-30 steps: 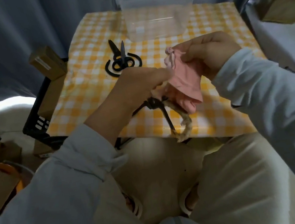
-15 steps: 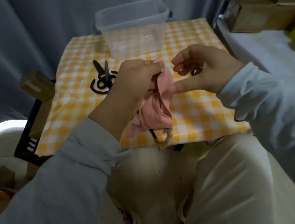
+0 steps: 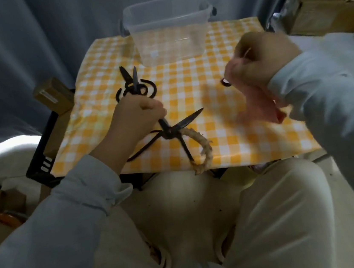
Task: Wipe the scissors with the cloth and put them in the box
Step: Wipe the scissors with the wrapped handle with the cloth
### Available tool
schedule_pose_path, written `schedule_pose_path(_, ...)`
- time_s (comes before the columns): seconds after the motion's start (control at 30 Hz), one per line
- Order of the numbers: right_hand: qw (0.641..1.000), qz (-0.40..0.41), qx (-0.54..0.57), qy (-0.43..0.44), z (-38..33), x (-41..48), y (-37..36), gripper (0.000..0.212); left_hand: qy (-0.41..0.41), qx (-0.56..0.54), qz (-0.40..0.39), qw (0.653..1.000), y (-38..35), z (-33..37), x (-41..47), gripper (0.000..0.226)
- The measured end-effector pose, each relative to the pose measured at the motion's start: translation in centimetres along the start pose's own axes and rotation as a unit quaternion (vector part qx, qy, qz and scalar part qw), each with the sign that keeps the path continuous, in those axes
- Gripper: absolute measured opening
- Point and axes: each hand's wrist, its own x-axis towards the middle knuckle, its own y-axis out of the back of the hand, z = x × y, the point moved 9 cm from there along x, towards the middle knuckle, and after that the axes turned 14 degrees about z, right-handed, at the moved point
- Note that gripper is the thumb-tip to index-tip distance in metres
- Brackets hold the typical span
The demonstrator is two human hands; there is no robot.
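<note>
Two hands are at work, both closed on something. The left hand (image 3: 138,114) grips one blade of a pair of black metal scissors (image 3: 168,132), its fingers curled round the steel just above the pivot. The scissors gape wide: the free blade points up and to the right, one bare handle runs down to the left, and the other, a loop wrapped in pale frayed cord, hangs at the near table edge. The right hand (image 3: 261,63), raised and blurred, clutches a pink cloth (image 3: 257,106) that trails below the fist, well apart from the scissors. Both hover over a table covered in yellow and white checks (image 3: 217,142). A second pair of black scissors (image 3: 134,85) lies flat beyond the left hand. A clear plastic box (image 3: 171,38) stands open at the far edge.
</note>
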Motion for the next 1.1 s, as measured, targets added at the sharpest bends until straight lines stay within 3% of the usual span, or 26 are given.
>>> schedule_pose_path(0.1, 0.989, -0.076, -0.084, 0.095, -3.4, -1.0, -5.0, 0.015, -0.041, 0.169, -0.006, 0.985, -0.4, -2.4, -0.5, 0.024)
schedule_pose_path(0.2, 0.968, -0.161, -0.116, 0.152, -6.2, -3.1, -10.4, 0.023, -0.056, 0.219, -0.026, 0.974, -0.7, -4.0, -1.0, 0.034)
schedule_pose_path(0.47, 0.923, -0.361, 0.051, 0.122, -5.6, -6.3, -14.3, 0.023, -0.146, 0.234, -0.038, 0.960, -1.0, -4.4, -1.5, 0.025)
schedule_pose_path(0.6, 0.930, -0.329, 0.028, 0.160, -5.7, -6.1, -14.6, 0.022, -0.164, 0.244, -0.042, 0.955, -1.3, -4.9, -1.3, 0.025)
schedule_pose_path(0.7, 0.954, -0.279, 0.076, 0.084, -5.5, -5.0, -14.3, 0.012, -0.173, 0.245, -0.042, 0.953, -1.4, -4.7, -1.1, 0.025)
schedule_pose_path(0.77, 0.960, -0.263, 0.056, 0.080, -5.9, -4.6, -14.5, 0.015, -0.179, 0.251, -0.046, 0.950, -1.5, -4.6, -1.1, 0.025)
schedule_pose_path(0.87, 0.951, -0.282, -0.015, 0.123, -7.0, -4.6, -14.9, 0.043, -0.182, 0.261, -0.049, 0.947, -1.6, -4.7, -0.8, 0.025)
schedule_pose_path(1.0, 0.940, -0.309, -0.045, 0.139, -6.8, -4.9, -15.4, 0.026, -0.179, 0.270, -0.050, 0.945, -1.7, -5.0, -0.6, 0.023)
schedule_pose_path(1.1, 0.934, -0.320, -0.051, 0.151, -6.6, -5.4, -15.4, 0.026, -0.183, 0.260, -0.046, 0.947, -1.7, -4.9, -0.6, 0.024)
